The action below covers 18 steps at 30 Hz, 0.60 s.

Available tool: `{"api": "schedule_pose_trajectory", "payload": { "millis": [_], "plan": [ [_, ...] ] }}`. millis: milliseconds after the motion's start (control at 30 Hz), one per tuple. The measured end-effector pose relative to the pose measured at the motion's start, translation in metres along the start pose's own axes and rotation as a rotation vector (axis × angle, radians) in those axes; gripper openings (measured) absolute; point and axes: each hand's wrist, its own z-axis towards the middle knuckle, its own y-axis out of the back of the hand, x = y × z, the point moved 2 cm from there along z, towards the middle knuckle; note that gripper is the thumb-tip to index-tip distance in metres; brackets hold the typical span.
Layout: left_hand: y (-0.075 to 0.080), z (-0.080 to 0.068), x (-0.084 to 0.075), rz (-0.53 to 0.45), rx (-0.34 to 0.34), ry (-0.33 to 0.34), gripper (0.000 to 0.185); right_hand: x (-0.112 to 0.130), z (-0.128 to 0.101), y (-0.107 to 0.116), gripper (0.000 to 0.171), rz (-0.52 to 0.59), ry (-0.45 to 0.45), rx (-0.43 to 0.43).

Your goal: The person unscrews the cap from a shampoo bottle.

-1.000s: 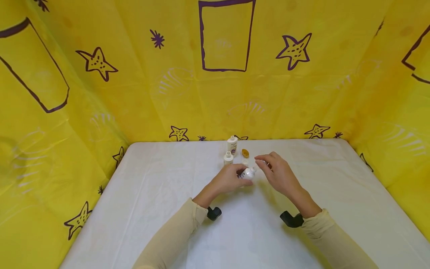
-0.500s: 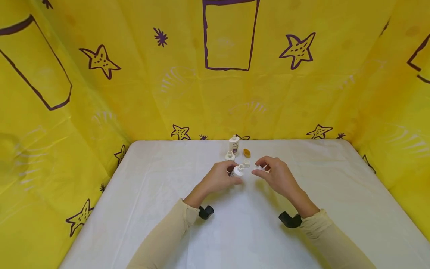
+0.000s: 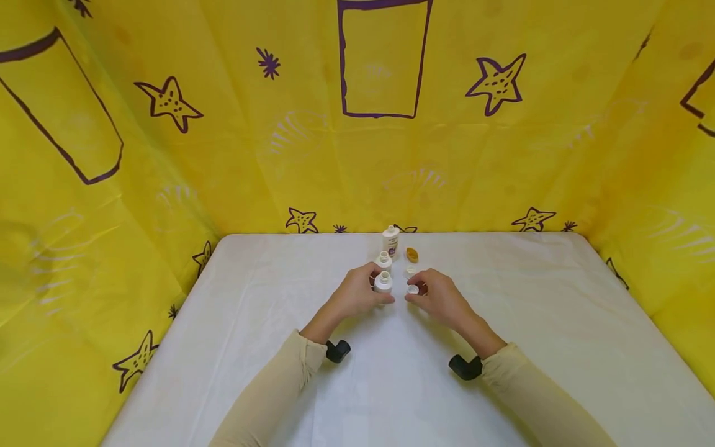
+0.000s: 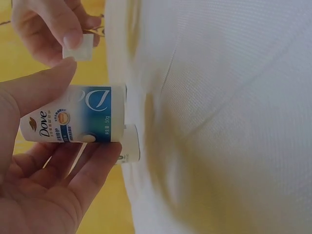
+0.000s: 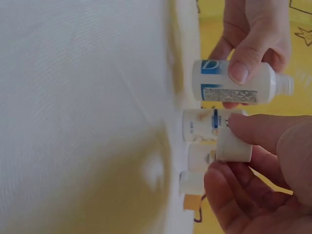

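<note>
My left hand (image 3: 357, 292) grips a small white Dove bottle (image 4: 73, 117) with a blue lower label, fingers on one side and thumb on the other. The bottle is upright and uncapped, its open neck (image 5: 284, 85) bare and its base close to the white table. To its right, my right hand (image 3: 442, 299) pinches a white cap (image 5: 234, 145) between thumb and fingers, close over the table and apart from the bottle. Just behind the held bottle stands a second uncapped white bottle (image 3: 383, 261). A third, taller uncapped bottle (image 3: 391, 242) is farther back.
Another white cap (image 3: 410, 270) lies behind my right hand, partly hidden by it in the head view. Beyond it rests an orange cap (image 3: 412, 255). The table (image 3: 357, 385) ends at a yellow patterned curtain (image 3: 240, 167), which also rises along both sides.
The bottle in my left hand has gone from tilted rightward to upright, moving left toward the other bottles. My right hand has come lower and left with its cap, beside the other cap.
</note>
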Motion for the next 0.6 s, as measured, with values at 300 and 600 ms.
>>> {"api": "schedule_pose_trajectory", "payload": {
  "millis": [300, 600],
  "plan": [
    [-0.002, 0.003, 0.006, 0.000, 0.003, 0.027, 0.054, -0.002, 0.011, -0.014, 0.025, -0.027, -0.043, 0.026],
    [-0.006, 0.007, 0.012, 0.028, 0.006, 0.014, 0.053, -0.004, 0.016, -0.021, 0.022, -0.057, -0.060, 0.039]
  ]
}}
